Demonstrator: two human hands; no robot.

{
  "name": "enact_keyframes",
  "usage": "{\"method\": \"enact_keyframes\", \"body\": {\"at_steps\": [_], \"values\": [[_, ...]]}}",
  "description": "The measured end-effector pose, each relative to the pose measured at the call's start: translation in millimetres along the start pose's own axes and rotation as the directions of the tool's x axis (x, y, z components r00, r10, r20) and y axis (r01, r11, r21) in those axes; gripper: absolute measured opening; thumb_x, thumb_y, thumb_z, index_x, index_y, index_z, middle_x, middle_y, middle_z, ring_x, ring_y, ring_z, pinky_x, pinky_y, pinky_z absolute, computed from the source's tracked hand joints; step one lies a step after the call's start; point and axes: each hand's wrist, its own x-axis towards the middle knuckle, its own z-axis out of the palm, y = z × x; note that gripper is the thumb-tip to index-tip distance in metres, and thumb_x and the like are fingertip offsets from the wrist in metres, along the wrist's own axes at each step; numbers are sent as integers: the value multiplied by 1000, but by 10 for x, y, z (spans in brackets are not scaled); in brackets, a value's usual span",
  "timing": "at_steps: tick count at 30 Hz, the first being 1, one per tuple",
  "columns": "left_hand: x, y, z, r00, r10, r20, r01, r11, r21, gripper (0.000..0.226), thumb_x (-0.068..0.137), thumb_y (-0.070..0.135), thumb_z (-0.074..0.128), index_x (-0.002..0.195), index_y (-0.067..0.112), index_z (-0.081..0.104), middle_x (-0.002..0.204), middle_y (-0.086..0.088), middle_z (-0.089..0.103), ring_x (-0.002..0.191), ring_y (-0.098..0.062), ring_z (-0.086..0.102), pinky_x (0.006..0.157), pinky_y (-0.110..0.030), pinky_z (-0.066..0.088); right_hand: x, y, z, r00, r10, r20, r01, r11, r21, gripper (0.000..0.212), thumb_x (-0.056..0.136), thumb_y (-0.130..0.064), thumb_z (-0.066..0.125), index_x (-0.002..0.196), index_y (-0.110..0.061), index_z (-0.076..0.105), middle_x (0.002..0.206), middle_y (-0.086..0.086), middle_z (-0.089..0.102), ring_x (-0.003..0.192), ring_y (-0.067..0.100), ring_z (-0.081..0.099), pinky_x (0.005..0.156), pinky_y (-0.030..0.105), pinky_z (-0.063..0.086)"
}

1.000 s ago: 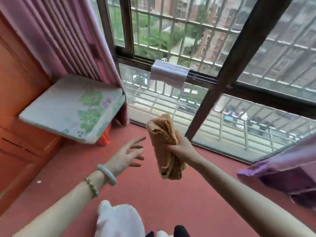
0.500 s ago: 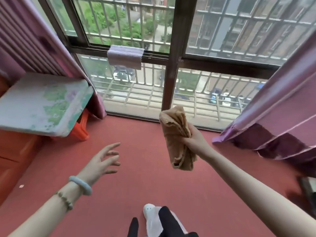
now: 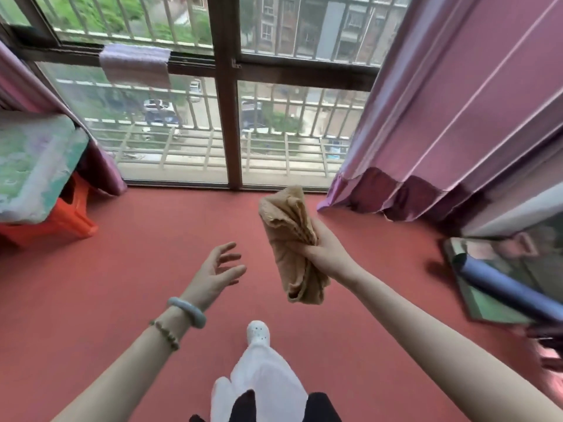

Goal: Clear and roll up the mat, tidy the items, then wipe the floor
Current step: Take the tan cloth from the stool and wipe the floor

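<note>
Head view. The right hand (image 3: 324, 252) is curled round the middle of a bunched tan cloth (image 3: 291, 226), thumb and fingers closed on it. The cloth is held upright above the red floor (image 3: 115, 287), near frame centre. The left hand (image 3: 217, 269), at 7 o'clock of the cloth, is spread, fingers apart, holding nothing. A blue roll (image 3: 508, 289) lies on the floor at 4 o'clock, beside the curtain (image 3: 451, 95). An orange stool (image 3: 65, 219) stands at 9 o'clock. A pale towel (image 3: 135, 63) hangs on the window rail at 11 o'clock.
</note>
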Motion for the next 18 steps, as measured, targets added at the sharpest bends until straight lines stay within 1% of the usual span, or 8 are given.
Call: {"method": "enact_keyframes", "body": {"at_steps": [3,7,9,11,12,14,16,18], "values": [[-52,-94,437,1000,-3,22,3,1000,-12,70,65,27,75,126,24,41,128,-11,51,96,-6,59,74,-20,49,-309,164,-156,1000,29,-2,-29,999,15,34,79,-6,69,108,-13,52,95,-5,59,86,4,56,74,16,44],[-148,-92,1056,998,-3,70,6,999,-43,95,50,46,86,129,24,38,125,-6,53,98,-5,60,73,-21,50,-592,319,-407,999,13,30,-14,998,55,42,71,-22,69,109,-17,53,99,-5,60,93,8,57,85,22,47],[-165,-128,1342,997,12,82,-7,999,-50,108,42,53,87,132,22,37,122,-5,56,99,-6,62,76,-23,51,-666,401,-587,997,5,71,-10,998,70,40,70,-21,69,106,-19,52,96,-9,59,89,0,56,81,15,46],[-151,-170,1595,998,15,66,-13,999,-29,112,40,56,87,134,21,36,122,-6,56,105,-12,61,83,-28,50,-710,511,-826,994,-11,107,5,998,55,35,76,-9,71,97,-28,50,92,-15,56,84,-5,54,74,8,43],[-135,-199,1739,999,11,43,-10,1000,-5,112,40,57,86,134,23,36,123,-5,55,108,-16,59,86,-30,50,-735,618,-991,992,-21,121,17,999,38,37,79,-4,69,96,-30,49,91,-16,55,83,-5,54,72,7,41],[-108,-268,2065,1000,-5,-26,7,996,90,107,41,56,84,132,28,34,125,-4,51,113,-19,55,93,-35,47,-811,864,-1402,991,-26,135,25,1000,13,37,80,-1,68,102,-25,49,91,-18,55,83,-5,54,72,7,40],[-106,-389,2383,989,0,-145,31,976,214,95,54,44,81,134,28,31,128,-5,47,117,-19,49,100,-36,41,-891,1133,-1886,992,-8,126,13,999,-37,38,79,-5,68,106,-25,49,92,-19,56,86,2,55,75,14,41],[-131,-556,2649,971,72,-230,34,902,430,87,69,28,79,140,24,27,136,-5,40,125,-18,40,107,-36,32,-1008,1416,-2374,994,21,103,-11,995,-99,37,79,-10,69,105,-27,49,93,-17,58,91,9,56,77,23,40]]}}
